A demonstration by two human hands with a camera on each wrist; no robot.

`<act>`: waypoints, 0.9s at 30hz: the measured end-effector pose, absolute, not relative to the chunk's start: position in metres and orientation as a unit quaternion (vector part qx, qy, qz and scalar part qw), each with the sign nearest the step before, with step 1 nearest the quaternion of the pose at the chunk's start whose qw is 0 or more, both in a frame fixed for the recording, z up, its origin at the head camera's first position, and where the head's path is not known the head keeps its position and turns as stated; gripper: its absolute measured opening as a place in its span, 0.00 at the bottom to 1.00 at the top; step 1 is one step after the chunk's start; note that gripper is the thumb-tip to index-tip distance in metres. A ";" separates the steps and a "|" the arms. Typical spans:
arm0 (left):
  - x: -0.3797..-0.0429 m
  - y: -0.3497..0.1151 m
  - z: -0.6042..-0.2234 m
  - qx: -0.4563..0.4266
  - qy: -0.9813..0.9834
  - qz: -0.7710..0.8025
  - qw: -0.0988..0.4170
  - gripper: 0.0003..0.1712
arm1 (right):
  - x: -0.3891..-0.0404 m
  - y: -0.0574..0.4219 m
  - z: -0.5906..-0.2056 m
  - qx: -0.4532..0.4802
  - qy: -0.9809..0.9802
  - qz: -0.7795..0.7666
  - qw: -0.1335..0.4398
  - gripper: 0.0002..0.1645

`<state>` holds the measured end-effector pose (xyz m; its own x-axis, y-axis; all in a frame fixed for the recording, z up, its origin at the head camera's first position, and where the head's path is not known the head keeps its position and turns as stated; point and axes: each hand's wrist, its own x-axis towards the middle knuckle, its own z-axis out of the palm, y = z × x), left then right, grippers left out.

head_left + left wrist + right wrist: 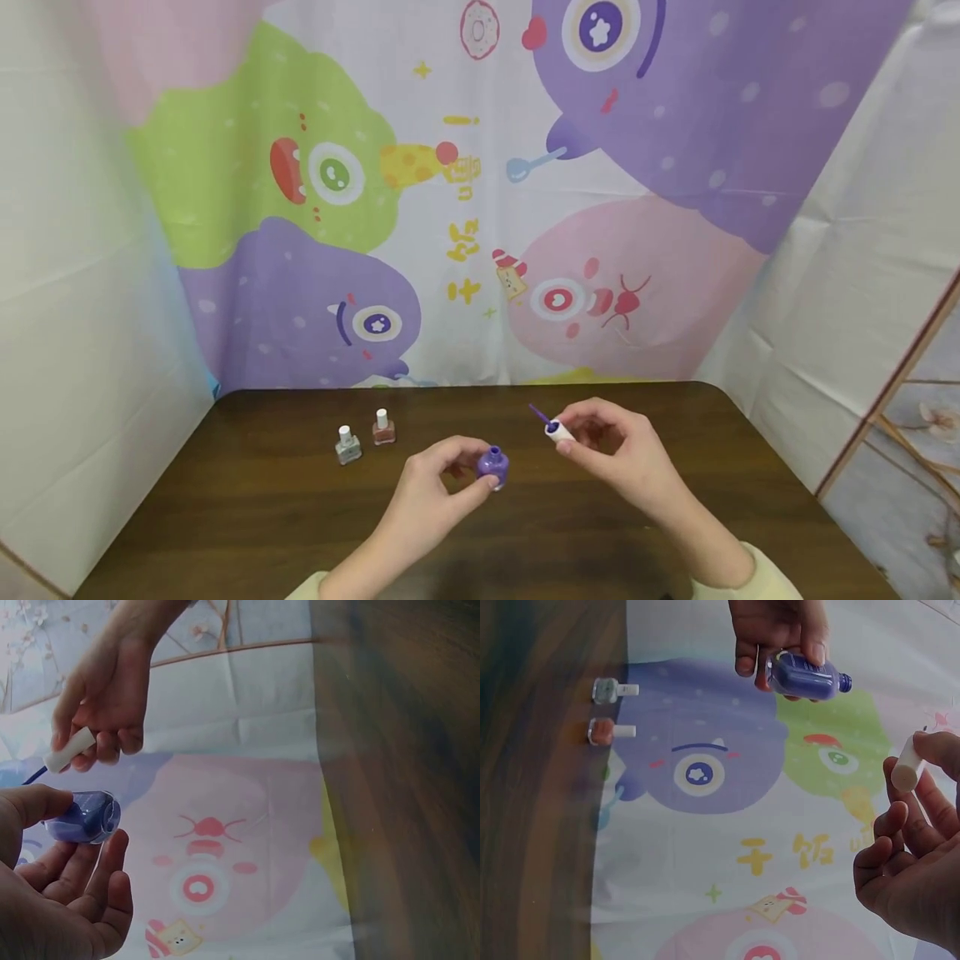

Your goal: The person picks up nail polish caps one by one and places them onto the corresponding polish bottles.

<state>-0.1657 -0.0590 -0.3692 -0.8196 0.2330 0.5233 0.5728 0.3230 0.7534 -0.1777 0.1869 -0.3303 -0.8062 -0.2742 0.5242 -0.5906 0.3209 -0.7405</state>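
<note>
On the left of the table [540,542] a grey bottle [348,448] stands upright, capped in white, with a brown bottle [383,431] just beside it, also capped; their labels are too small to read. Right of them the left hand [442,483] reaches in from below, wrist slanting up and to the right, its thumb and fingers closed to the width of the purple bottle [491,470] they pinch by its sides. That bottle is near the table's middle, mouth up and uncapped — the thumb covers part of its front, and whether its base clears the table is hard to tell. Farther right, apart from the mouth, the brush [538,412] points up and left out of the white cap [559,432]. The right hand [622,446] pinches that cap between thumb and forefinger, the other fingers loosely bent, its forearm angling up and left. In the right wrist view the thumb and cap hide most of the brush. Both pale sleeves [742,575] are cut off by the head view's bottom edge.
</note>
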 end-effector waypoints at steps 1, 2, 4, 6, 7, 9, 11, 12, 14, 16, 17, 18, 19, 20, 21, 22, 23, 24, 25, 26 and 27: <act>-0.166 -0.058 -0.370 -0.252 -0.796 -0.526 0.162 0.16 | -0.177 0.187 -0.331 0.270 -0.799 0.515 0.155 0.13; -0.166 -0.057 -0.370 -0.252 -0.795 -0.527 0.162 0.15 | -0.177 0.187 -0.332 0.271 -0.799 0.515 0.154 0.13; -0.166 -0.055 -0.371 -0.251 -0.794 -0.530 0.160 0.15 | -0.177 0.187 -0.334 0.274 -0.796 0.517 0.152 0.13; -0.166 -0.054 -0.370 -0.249 -0.793 -0.534 0.157 0.15 | -0.177 0.186 -0.335 0.279 -0.793 0.521 0.147 0.13; -0.166 -0.054 -0.371 -0.248 -0.793 -0.535 0.156 0.15 | -0.177 0.185 -0.336 0.282 -0.792 0.522 0.146 0.12; -0.166 -0.053 -0.372 -0.249 -0.792 -0.536 0.157 0.15 | -0.177 0.185 -0.337 0.286 -0.792 0.520 0.145 0.12; -0.166 -0.053 -0.373 -0.249 -0.791 -0.536 0.158 0.15 | -0.178 0.184 -0.337 0.290 -0.792 0.517 0.143 0.12; -0.166 -0.053 -0.374 -0.250 -0.791 -0.535 0.159 0.15 | -0.178 0.184 -0.337 0.292 -0.793 0.516 0.142 0.12; -0.166 -0.053 -0.374 -0.249 -0.792 -0.535 0.156 0.15 | -0.178 0.183 -0.338 0.296 -0.792 0.515 0.140 0.12; -0.166 -0.053 -0.375 -0.244 -0.794 -0.537 0.150 0.16 | -0.179 0.183 -0.338 0.300 -0.791 0.515 0.139 0.13; -0.166 -0.053 -0.375 -0.243 -0.794 -0.537 0.148 0.16 | -0.179 0.183 -0.338 0.303 -0.791 0.514 0.138 0.13; -0.166 -0.053 -0.375 -0.241 -0.795 -0.537 0.146 0.16 | -0.179 0.183 -0.339 0.307 -0.790 0.513 0.138 0.13; -0.166 -0.053 -0.376 -0.240 -0.795 -0.538 0.145 0.15 | -0.180 0.182 -0.339 0.312 -0.788 0.512 0.138 0.13; -0.166 -0.053 -0.376 -0.241 -0.794 -0.538 0.146 0.15 | -0.180 0.182 -0.339 0.316 -0.787 0.511 0.138 0.13; -0.166 -0.053 -0.376 -0.244 -0.793 -0.538 0.148 0.15 | -0.180 0.182 -0.340 0.322 -0.786 0.510 0.139 0.13; -0.166 -0.053 -0.377 -0.247 -0.792 -0.538 0.150 0.15 | -0.181 0.181 -0.340 0.326 -0.784 0.509 0.140 0.13; -0.166 -0.053 -0.377 -0.249 -0.792 -0.537 0.152 0.15 | -0.181 0.181 -0.340 0.331 -0.782 0.508 0.141 0.13; -0.166 -0.053 -0.377 -0.252 -0.791 -0.536 0.154 0.14 | -0.182 0.181 -0.340 0.336 -0.781 0.507 0.142 0.13; -0.166 -0.053 -0.377 -0.252 -0.791 -0.537 0.152 0.14 | -0.182 0.181 -0.340 0.339 -0.781 0.504 0.144 0.12; -0.166 -0.053 -0.377 -0.250 -0.792 -0.537 0.150 0.15 | -0.183 0.181 -0.340 0.341 -0.781 0.502 0.144 0.13; -0.166 -0.053 -0.377 -0.249 -0.792 -0.537 0.149 0.15 | -0.183 0.180 -0.339 0.344 -0.781 0.501 0.146 0.13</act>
